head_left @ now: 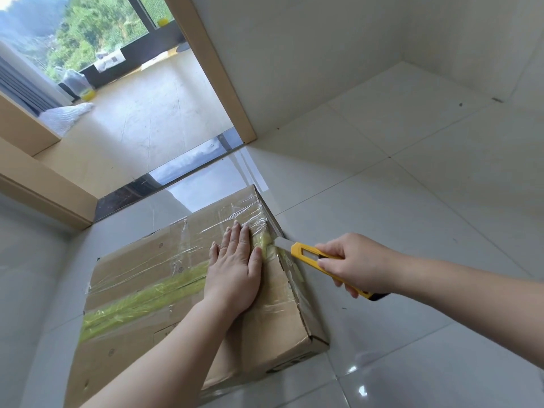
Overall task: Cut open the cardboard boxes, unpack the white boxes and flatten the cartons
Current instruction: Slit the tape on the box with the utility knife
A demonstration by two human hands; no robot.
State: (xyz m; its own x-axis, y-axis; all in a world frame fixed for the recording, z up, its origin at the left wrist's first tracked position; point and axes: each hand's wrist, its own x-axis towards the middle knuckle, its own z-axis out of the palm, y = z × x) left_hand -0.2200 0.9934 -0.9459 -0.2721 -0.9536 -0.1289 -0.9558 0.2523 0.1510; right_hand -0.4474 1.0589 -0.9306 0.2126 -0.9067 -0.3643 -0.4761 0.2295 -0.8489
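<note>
On tiled floor [412, 231]: taped carton [141, 290].

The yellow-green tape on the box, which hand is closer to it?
Left. The left hand presses flat on the cardboard box, lying over the yellow-green tape. The right hand holds the utility knife just off the box's edge.

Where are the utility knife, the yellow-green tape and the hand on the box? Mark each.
utility knife [306, 252]: head view, yellow handle near the blade.
yellow-green tape [141, 301]: head view, strip along the box top.
left hand [235, 269]: head view, back of the hand.
</note>
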